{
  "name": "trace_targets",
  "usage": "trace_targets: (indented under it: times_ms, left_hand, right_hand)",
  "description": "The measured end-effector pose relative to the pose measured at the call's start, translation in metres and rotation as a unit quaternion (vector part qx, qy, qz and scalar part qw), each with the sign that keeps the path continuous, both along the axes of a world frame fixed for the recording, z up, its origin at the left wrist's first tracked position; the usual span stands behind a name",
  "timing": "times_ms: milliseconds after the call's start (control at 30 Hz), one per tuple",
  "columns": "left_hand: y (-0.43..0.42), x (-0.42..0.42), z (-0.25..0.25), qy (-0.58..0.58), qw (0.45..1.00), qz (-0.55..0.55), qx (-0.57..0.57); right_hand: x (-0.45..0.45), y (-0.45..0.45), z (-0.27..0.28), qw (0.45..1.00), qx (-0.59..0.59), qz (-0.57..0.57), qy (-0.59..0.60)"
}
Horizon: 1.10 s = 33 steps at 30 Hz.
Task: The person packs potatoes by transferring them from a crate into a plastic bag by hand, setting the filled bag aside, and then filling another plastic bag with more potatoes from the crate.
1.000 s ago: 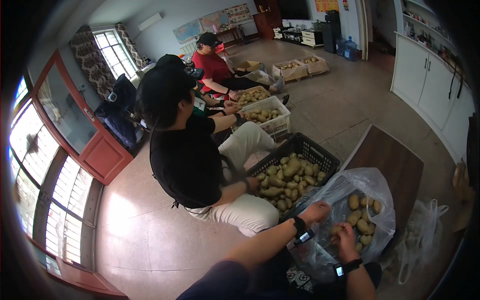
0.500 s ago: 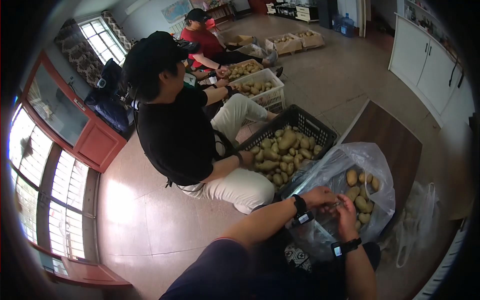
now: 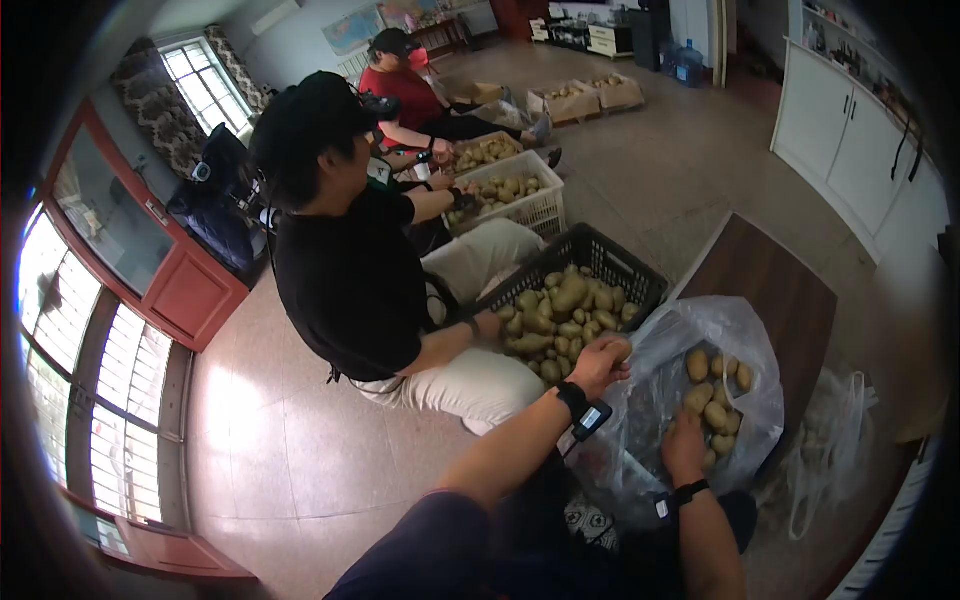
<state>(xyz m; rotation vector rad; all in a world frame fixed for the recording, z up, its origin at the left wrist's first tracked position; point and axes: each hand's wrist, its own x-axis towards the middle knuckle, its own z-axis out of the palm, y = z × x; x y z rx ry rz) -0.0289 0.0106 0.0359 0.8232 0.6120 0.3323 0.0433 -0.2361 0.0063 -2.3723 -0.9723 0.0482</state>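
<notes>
We locate the right hand [image 3: 685, 450] inside the clear plastic bag [image 3: 742, 318], fingers directed away from us; its fingertips lie at the near-left side of the bagged potatoes [image 3: 719, 395], touching or almost touching the closest; we cannot tell whether this grip is closed on one. From those fingertips the group extends forward and to the right; the potato at its far-left corner [image 3: 697, 365] has its long axis running roughly away from us. The right hand is therefore the nearer; the left hand [image 3: 600, 368] stands apart from the group, forward and to the left, by the bag's left edge; its fingers are curled together, and we cannot tell whether this grip encloses anything.

Just beyond the left hand we note the black crate [image 3: 628, 268], holding loose potatoes [image 3: 570, 293]; a co-worker's hand [image 3: 488, 322] is at its left side; the brown worktop [image 3: 765, 275] extends beyond the bag; farther off stands the white crate [image 3: 545, 212], also holding potatoes.
</notes>
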Motion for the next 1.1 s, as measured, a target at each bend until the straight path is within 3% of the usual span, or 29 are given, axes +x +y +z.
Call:
trace_targets:
  times_ms: [67, 233, 300, 333, 367, 400, 467, 500, 533, 567, 600, 633, 667, 700, 767, 800, 867, 900, 933, 967, 1000, 1100]
  left_hand:
    - [0.012, -0.004, 0.007, 0.005, 0.999, 0.031, 0.004]
    - [0.039, -0.014, -0.018, 0.033, 0.993, 0.113, -0.014]
    - [0.058, -0.019, -0.05, 0.033, 0.992, 0.124, -0.006]
    - [0.074, -0.026, -0.08, 0.028, 0.935, 0.073, 0.345]
    - [0.084, -0.031, -0.094, 0.02, 0.758, 0.013, 0.652]
    - [0.094, -0.032, -0.105, 0.019, 0.757, 0.013, 0.653]
    - [0.095, -0.037, -0.103, 0.133, 0.726, -0.024, 0.674]
    - [0.093, -0.033, -0.102, 0.133, 0.726, -0.024, 0.674]
    - [0.083, -0.029, -0.083, 0.095, 0.92, 0.065, 0.375]
    - [0.082, -0.024, -0.086, 0.043, 0.988, 0.145, 0.024]
    - [0.085, -0.028, -0.089, 0.042, 0.988, 0.144, 0.024]
    - [0.091, -0.036, -0.091, 0.117, 0.95, 0.055, 0.285]
    - [0.098, -0.039, -0.106, 0.182, 0.833, -0.038, 0.522]
    - [0.104, -0.036, -0.12, 0.181, 0.833, -0.039, 0.521]
    - [0.107, -0.029, -0.132, 0.126, 0.927, 0.041, 0.351]
    - [0.107, -0.028, -0.13, 0.125, 0.927, 0.041, 0.351]
    - [0.108, -0.026, -0.125, 0.056, 0.988, 0.134, 0.054]
    - [0.11, -0.03, -0.122, 0.055, 0.988, 0.132, 0.053]
    - [0.113, -0.038, -0.119, 0.163, 0.925, 0.029, 0.341]
    - [0.115, -0.042, -0.122, 0.251, 0.762, -0.077, 0.592]
    - [0.115, -0.041, -0.126, 0.25, 0.763, -0.079, 0.592]
    - [0.126, -0.039, -0.145, 0.274, 0.677, -0.06, 0.681]
  right_hand:
    - [0.0, -0.001, 0.0, 0.996, -0.088, -0.008, 0.006]
    - [0.004, -0.007, -0.018, 0.994, -0.108, -0.013, -0.014]
    - [0.004, -0.009, -0.023, 0.994, -0.11, -0.018, -0.021]
    - [0.005, -0.009, -0.026, 0.993, -0.11, -0.017, -0.027]
    - [0.005, -0.009, -0.027, 0.993, -0.111, -0.016, -0.032]
    - [0.007, -0.008, -0.027, 0.993, -0.11, -0.017, -0.033]
    - [0.005, -0.011, -0.025, 0.992, -0.123, -0.02, -0.01]
    - [0.005, -0.012, -0.027, 0.992, -0.123, -0.021, -0.01]
    - [0.006, -0.013, -0.03, 0.991, -0.133, -0.023, -0.013]
    - [0.006, -0.013, -0.03, 0.989, -0.142, -0.026, -0.016]
    - [0.007, -0.013, -0.03, 0.989, -0.142, -0.027, -0.017]
    - [0.007, -0.014, -0.03, 0.989, -0.146, -0.03, -0.001]
    - [0.006, -0.015, -0.029, 0.988, -0.149, -0.033, 0.016]
    - [0.006, -0.016, -0.027, 0.988, -0.151, -0.034, 0.015]
    - [0.006, -0.016, -0.025, 0.992, -0.099, -0.034, 0.066]
    - [0.006, -0.015, -0.024, 0.992, -0.1, -0.034, 0.065]
    - [0.005, -0.013, -0.022, 0.992, -0.07, -0.045, 0.099]
    - [0.006, -0.014, -0.024, 0.992, -0.07, -0.047, 0.098]
    - [0.007, -0.016, -0.029, 0.994, -0.033, -0.03, 0.1]
    - [0.009, -0.018, -0.034, 0.995, 0.005, -0.013, 0.103]
    - [0.011, -0.018, -0.04, 0.995, 0.003, -0.016, 0.103]
    - [0.014, -0.019, -0.048, 0.991, 0.045, 0.006, 0.124]
